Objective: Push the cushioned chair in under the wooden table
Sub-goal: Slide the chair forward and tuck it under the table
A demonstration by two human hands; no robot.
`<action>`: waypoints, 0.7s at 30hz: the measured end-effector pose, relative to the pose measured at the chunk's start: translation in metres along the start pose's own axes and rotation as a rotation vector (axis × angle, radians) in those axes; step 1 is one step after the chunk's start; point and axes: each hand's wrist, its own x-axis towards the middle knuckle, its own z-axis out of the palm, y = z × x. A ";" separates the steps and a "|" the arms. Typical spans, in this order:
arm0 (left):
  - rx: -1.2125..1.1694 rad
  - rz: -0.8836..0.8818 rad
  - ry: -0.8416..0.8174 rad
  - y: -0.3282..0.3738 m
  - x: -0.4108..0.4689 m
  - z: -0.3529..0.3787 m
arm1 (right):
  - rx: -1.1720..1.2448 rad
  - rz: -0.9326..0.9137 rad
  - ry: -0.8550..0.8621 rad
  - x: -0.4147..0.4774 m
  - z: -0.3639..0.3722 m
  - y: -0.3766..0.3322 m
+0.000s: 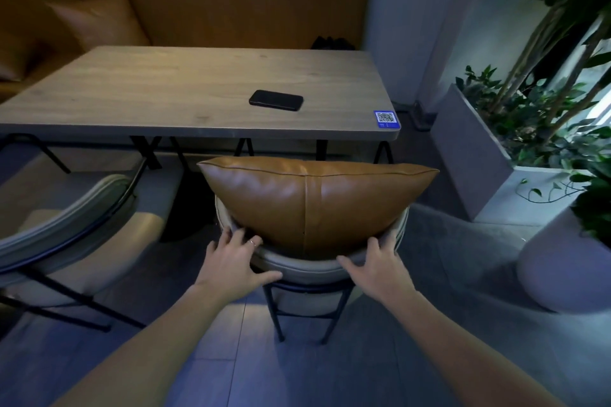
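Note:
The cushioned chair [307, 266] stands in front of me with a curved grey backrest on a black metal frame. A brown leather cushion [310, 198] leans against that backrest. The chair's front reaches toward the near edge of the wooden table [158, 89], and its seat is hidden behind the cushion. My left hand [233, 261] grips the left part of the backrest rim, fingers curled over it. On the right part of the rim sits my right hand [377, 263], holding it the same way.
A black phone [276, 100] and a blue QR sticker [386, 118] lie on the table. A second grey chair [66, 225] stands at the left. A brown bench sofa [198, 3] runs behind the table. Planters with greenery [489, 149] stand to the right.

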 end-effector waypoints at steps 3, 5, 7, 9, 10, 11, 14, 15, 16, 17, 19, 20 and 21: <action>0.100 -0.006 -0.006 0.005 0.003 0.006 | 0.063 -0.068 -0.058 0.001 0.005 0.008; 0.133 -0.012 0.013 0.010 0.006 0.008 | 0.068 -0.086 -0.056 0.003 0.006 0.012; 0.162 -0.006 0.012 0.012 0.009 0.009 | 0.059 -0.094 -0.044 0.005 0.007 0.015; 0.185 0.005 0.014 0.011 0.009 0.008 | 0.054 -0.098 -0.039 0.007 0.006 0.015; 0.193 0.009 0.015 0.011 0.010 0.007 | 0.051 -0.097 -0.039 0.008 0.005 0.015; 0.195 0.013 0.015 0.011 0.010 0.007 | 0.050 -0.097 -0.040 0.009 0.004 0.014; 0.193 0.014 0.002 0.014 0.010 0.003 | 0.061 -0.096 -0.041 0.010 0.003 0.015; 0.198 0.011 -0.003 0.014 0.010 0.002 | 0.067 -0.093 -0.043 0.010 0.003 0.015; 0.201 0.010 -0.006 0.014 0.010 0.002 | 0.069 -0.089 -0.044 0.011 0.002 0.016; 0.200 0.012 -0.006 0.014 0.010 0.002 | 0.068 -0.084 -0.045 0.011 0.001 0.017; 0.196 0.017 -0.004 0.014 0.010 0.002 | 0.065 -0.077 -0.046 0.012 0.001 0.018; 0.199 0.017 -0.002 0.014 0.010 0.001 | 0.066 -0.075 -0.043 0.013 0.001 0.018; 0.201 0.016 0.000 0.015 0.010 0.001 | 0.066 -0.076 -0.041 0.013 0.001 0.018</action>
